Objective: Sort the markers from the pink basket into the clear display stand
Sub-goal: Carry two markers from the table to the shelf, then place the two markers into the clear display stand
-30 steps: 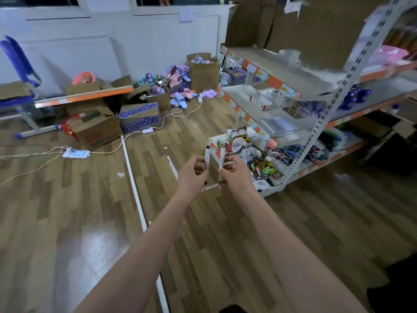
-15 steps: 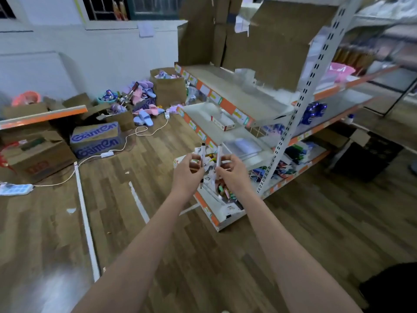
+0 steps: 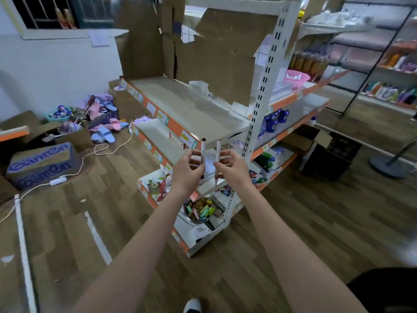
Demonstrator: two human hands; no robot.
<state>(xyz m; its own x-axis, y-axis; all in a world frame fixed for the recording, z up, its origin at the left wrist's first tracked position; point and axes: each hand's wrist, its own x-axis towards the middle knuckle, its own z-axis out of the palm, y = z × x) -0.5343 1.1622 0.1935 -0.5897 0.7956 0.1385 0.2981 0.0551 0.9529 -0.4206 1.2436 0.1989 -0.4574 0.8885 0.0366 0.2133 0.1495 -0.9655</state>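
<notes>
Markers held upright, side by side: dark-capped marker pinched by left hand, second marker pinched by right hand, near the shelf unit; pink basket on far right shelf.

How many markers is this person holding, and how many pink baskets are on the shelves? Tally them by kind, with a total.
Markers: 2 (dark-capped marker in the left hand, pale marker in the right hand)
Pink basket: 1
Total: 3
</notes>
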